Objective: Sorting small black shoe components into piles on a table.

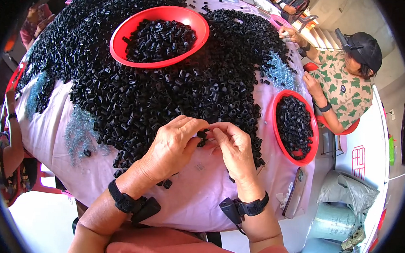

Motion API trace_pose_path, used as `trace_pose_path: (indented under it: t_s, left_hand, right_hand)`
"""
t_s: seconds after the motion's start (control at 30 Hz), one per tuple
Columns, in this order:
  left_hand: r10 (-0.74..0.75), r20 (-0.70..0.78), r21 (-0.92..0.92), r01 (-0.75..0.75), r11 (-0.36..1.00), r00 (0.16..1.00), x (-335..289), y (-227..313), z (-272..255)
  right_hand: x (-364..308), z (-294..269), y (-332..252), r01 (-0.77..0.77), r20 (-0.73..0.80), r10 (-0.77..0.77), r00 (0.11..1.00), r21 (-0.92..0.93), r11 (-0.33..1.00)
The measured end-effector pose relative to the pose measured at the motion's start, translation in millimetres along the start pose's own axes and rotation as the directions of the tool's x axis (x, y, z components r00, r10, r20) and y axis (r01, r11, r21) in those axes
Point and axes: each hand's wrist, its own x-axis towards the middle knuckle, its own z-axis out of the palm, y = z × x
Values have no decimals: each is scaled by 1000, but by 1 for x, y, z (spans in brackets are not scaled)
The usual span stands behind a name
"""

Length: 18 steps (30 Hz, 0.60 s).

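Note:
My left hand (177, 141) and my right hand (234, 151) meet over the near side of the table. Between their fingertips is a small black plastic part (203, 135), hollow-looking and partly hidden by the fingers. Both hands are closed, thumb and fingers pinching at this part. Just beyond them spreads a large heap of similar black plastic parts (167, 95). A few loose black parts (167, 183) lie by my left wrist, and tiny clear bits (199, 166) rest on the cloth below my hands.
A red basin (119, 55) of black parts sits on the heap; another red basin (276, 129) stands at the right. Clear blue-tinted small pieces (79, 132) lie left, more (279, 71) right. A phone-like slab (294, 194) lies near the pink cloth's (199, 203) edge. Other people sit around.

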Motion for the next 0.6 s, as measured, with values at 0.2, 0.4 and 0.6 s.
trace_pose_path:
  t_s: [0.2, 0.4, 0.6]
  left_hand:
    - [15, -35, -107, -19, 994, 999, 0, 4, 1]
    - [1, 156, -67, 9, 998, 988, 0, -10, -15]
    - [17, 317, -95, 14, 995, 948, -7, -6, -16]
  right_hand:
    - [-1, 1, -5, -67, 86, 51, 995, 204, 977]
    - [2, -4, 1, -43, 65, 29, 997, 224, 974]
    - [5, -4, 6, 52, 35, -64, 997, 273, 961]
